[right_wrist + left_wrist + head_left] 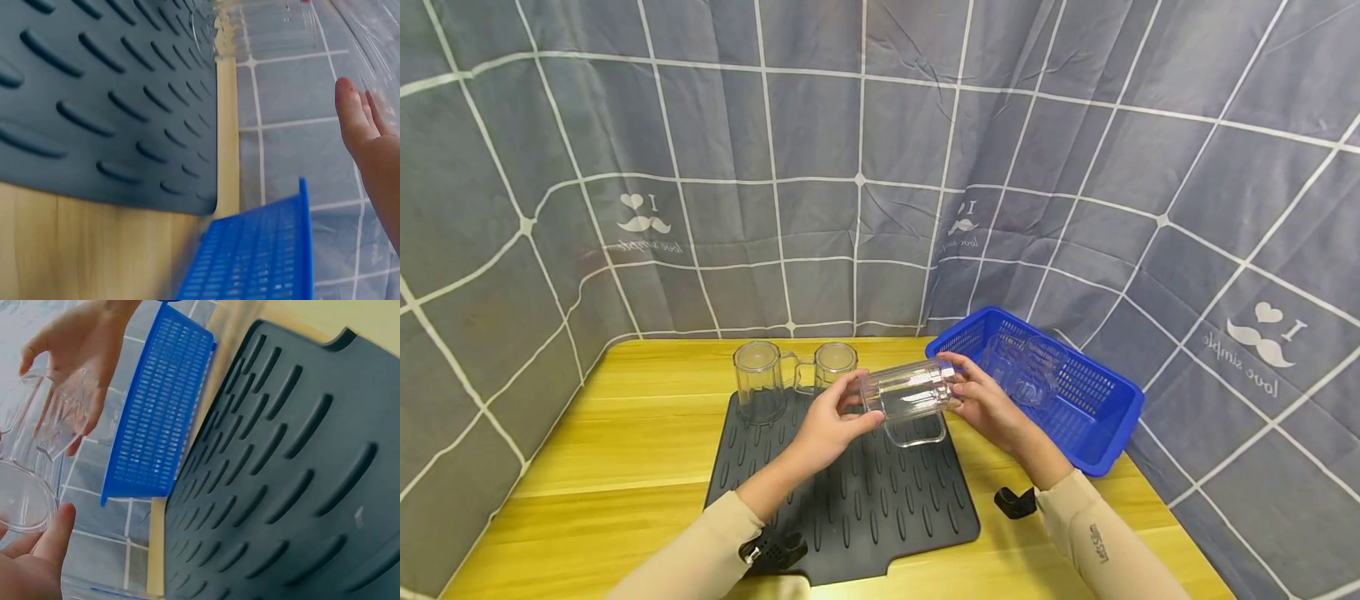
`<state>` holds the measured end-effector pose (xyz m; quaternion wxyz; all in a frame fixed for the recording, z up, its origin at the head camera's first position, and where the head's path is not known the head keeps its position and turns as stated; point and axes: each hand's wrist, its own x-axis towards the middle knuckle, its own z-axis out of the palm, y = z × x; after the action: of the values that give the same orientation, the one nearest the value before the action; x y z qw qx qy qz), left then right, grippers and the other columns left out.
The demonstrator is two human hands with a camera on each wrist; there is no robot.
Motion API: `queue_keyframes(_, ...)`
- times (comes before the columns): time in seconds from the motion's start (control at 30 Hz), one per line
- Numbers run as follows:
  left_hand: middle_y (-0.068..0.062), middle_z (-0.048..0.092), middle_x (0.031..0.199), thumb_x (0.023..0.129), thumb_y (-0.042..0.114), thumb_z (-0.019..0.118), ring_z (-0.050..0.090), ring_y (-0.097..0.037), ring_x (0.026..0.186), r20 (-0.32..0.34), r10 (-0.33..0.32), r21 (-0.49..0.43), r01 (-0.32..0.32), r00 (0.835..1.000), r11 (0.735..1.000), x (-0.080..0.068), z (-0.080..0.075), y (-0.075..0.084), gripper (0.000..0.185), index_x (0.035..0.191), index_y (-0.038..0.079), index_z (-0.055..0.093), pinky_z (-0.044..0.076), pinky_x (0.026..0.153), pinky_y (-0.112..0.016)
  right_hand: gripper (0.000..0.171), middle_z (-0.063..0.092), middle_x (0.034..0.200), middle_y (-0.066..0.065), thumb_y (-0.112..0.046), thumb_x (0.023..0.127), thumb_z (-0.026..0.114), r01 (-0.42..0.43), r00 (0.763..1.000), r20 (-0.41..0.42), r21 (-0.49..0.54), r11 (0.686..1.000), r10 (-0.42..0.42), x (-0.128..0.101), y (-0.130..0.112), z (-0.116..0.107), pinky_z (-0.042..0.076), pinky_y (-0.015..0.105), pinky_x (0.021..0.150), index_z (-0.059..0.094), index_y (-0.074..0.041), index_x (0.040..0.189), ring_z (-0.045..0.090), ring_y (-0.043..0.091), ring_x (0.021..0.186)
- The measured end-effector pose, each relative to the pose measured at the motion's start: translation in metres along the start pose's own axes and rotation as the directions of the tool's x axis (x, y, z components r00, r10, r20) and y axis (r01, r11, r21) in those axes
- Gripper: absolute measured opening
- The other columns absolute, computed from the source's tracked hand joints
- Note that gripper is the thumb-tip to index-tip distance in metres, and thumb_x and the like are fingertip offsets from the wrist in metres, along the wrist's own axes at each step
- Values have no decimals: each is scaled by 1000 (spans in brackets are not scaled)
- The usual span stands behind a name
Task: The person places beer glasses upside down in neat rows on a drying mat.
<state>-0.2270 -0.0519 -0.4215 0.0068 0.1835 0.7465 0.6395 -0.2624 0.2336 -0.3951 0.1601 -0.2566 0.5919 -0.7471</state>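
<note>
So both hands are on one clear mug [910, 398], held sideways in the air over the back part of the dark mat [850, 492]. The left hand [831, 421] has its fingers curled round the open rim end, the right hand [988, 404] wraps the base end, and the handle hangs down between them. It looks like clear hard plastic or glass, I honestly can't tell which, with faceted sides and a thick bottom. My guess is it's stiff and fairly light but slick, so a grip round the body or through the handle is safer than pinching the rim, and if it's glass you don't want it knocking the others. Just past the left hand, two more clear mugs [758, 379] stand upright on the far edge of the mat. The mat itself looks like soft rubber with rows of raised oval ribs, kind of grippy. Right behind the right hand is a blue basket [1097, 433], slotted plastic walls, with at least one more see-through cup lying in it. Everything sits on a yellow wood-look surface [625, 433], with a grey checked cloth [850, 167] hung all round.
</note>
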Motion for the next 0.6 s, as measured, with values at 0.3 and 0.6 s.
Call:
queue_keyframes(0.3,-8,51,144,89,36,78,57,-28,125,-13,23,161,-21,1000,987,17,-9,18,71,151,26,44,56,93,-43,61,28,160,22,-8,103,49,-76,993,-112,-265,961,47,-6,-10,-10,44,18,104,24,-3,159,38,28,144)
queue_keyframes(0.6,-4,52,140,88,38,78,57,-27,117,35,66,432,-75,997,899,37,-12,34,74,152,25,44,53,88,-45,52,44,151,14,-10,103,54,-11,971,-230,-335,942,-70,-9,-26,-18,43,21,107,38,-6,152,35,39,145)
